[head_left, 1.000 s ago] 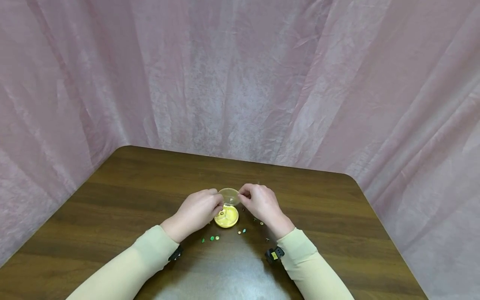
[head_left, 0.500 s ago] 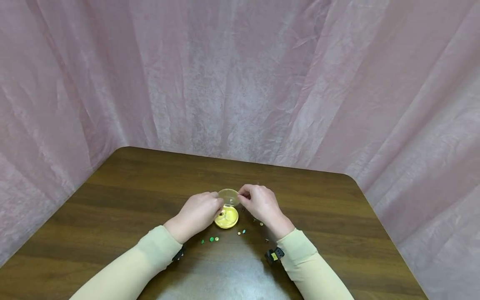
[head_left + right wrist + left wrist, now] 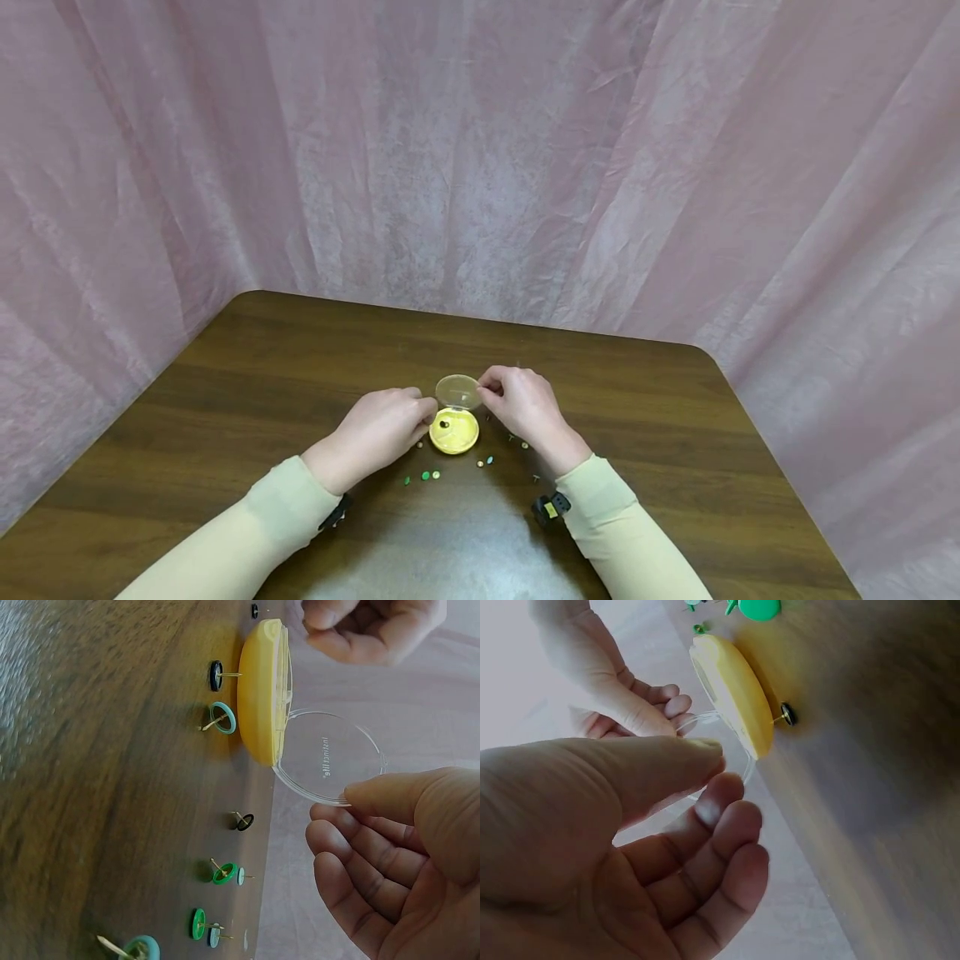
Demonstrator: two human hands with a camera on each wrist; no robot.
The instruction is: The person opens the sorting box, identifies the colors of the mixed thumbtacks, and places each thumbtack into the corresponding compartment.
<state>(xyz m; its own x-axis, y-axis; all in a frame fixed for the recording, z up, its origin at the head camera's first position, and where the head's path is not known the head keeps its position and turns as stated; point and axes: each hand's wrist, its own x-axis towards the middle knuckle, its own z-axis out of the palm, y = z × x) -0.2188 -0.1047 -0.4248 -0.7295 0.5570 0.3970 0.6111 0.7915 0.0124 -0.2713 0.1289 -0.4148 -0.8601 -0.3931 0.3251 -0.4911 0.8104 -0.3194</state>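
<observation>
Keeping the clear lid (image 3: pixel 349 761) tipped back looks like R hand's (image 3: pixel 522 407) job: thumb & index pinch its edge, other fingers loosely curled. L hand (image 3: pixel 378 433) is just off the L rim of the yellow thumbtack case (image 3: pixel 257 697), fingers loosely bent, thumb tip close to index tip, nothing seen btwn them. Case sits on the brown wood table (image 3: pixel 637 392), a black tack (image 3: pixel 445 424) in its L part; more lie scattered round it, e.g. a pale-blue tack (image 3: pixel 223 718) just beside & a green tack (image 3: pixel 425 476) nearer the person. Step in hand looks like loading tacks one by one. To do it well: hold lid steady w/o levering the hinge (light case could prob. tip), take each tack by its head, pt away from skin, & lower it right into a compartment before letting go so it doesn't bounce out. Vs. 0.5 s ago: L fingertips, then over the case's L edge, have pulled back left, baring the black tack; R hand & lid approx. unchanged.
</observation>
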